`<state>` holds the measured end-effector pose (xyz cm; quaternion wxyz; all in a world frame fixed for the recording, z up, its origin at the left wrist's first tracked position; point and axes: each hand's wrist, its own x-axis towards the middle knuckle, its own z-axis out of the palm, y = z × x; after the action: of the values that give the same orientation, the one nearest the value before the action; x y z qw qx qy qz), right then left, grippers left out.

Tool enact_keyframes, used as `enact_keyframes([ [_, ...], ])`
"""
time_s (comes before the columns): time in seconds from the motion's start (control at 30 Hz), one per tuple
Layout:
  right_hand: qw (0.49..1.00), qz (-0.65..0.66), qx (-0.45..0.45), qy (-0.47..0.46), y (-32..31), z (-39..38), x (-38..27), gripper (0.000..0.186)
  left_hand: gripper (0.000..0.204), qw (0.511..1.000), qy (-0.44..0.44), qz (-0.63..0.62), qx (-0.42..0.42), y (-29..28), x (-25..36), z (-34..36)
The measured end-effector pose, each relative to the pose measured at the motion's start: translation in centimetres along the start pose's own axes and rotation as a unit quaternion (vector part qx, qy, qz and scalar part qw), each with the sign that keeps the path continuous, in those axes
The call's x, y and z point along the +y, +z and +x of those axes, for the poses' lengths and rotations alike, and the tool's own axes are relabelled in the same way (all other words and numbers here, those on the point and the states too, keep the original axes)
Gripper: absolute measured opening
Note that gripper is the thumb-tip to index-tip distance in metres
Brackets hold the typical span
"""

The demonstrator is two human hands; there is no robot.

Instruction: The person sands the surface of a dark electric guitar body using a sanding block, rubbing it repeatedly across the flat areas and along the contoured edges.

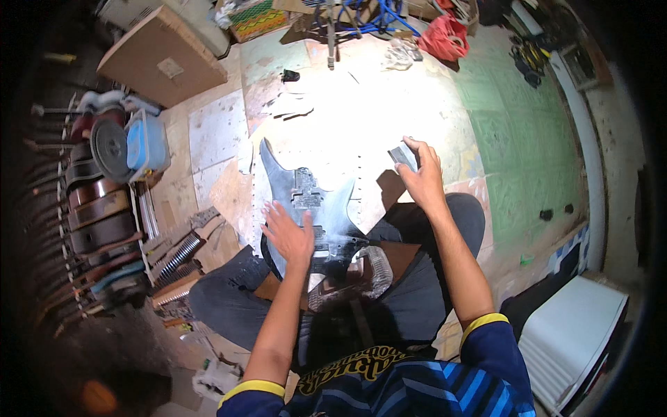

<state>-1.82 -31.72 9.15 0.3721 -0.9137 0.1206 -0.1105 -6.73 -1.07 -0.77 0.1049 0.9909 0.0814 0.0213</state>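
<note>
A black electric guitar body (pixel 326 208), hazed with whitish dust, lies in front of my crossed legs with its two horns pointing away from me. Its cut-out cavities show along the middle. My left hand (pixel 288 233) rests flat on the body's left side, fingers spread and gripping nothing. Raised off to the right, apart from the guitar body, my right hand (pixel 422 170) pinches a small grey rectangular sanding block (pixel 403 156) between thumb and fingers. A dark shadow falls on the floor below that hand.
Several guitar bodies (pixel 101 198) stand racked along the left, beside a blue-lidded plastic tub (pixel 142 142). A cardboard box (pixel 163 59) sits far left. Red bag (pixel 445 38) and blue tubing (pixel 379 17) lie at the back. A white ridged case (pixel 573 340) is at right.
</note>
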Motion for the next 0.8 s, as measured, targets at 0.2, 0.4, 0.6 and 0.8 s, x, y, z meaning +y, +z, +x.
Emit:
enact_keyframes([
  [0.2, 0.973, 0.199, 0.073, 0.089, 0.5, -1.8, 5.0, 0.053, 0.099, 0.981, 0.163, -0.019, -0.099, 1.2, 8.3, -5.1],
  [0.4, 0.973, 0.196, 0.061, 0.110, 0.9, -0.8, 4.4, 0.052, 0.100, 0.967, 0.231, -0.011, -0.104, 3.1, 16.4, 1.5],
  [0.6, 0.953, 0.261, 0.061, 0.138, 0.5, 0.1, 3.7, 0.054, 0.092, 0.929, 0.339, -0.036, -0.146, 2.7, 15.9, 4.2],
  [0.8, 0.963, 0.229, 0.053, 0.128, -0.3, 0.1, 2.4, 0.053, 0.087, 0.952, 0.284, -0.019, -0.117, 0.7, 5.5, 2.1],
])
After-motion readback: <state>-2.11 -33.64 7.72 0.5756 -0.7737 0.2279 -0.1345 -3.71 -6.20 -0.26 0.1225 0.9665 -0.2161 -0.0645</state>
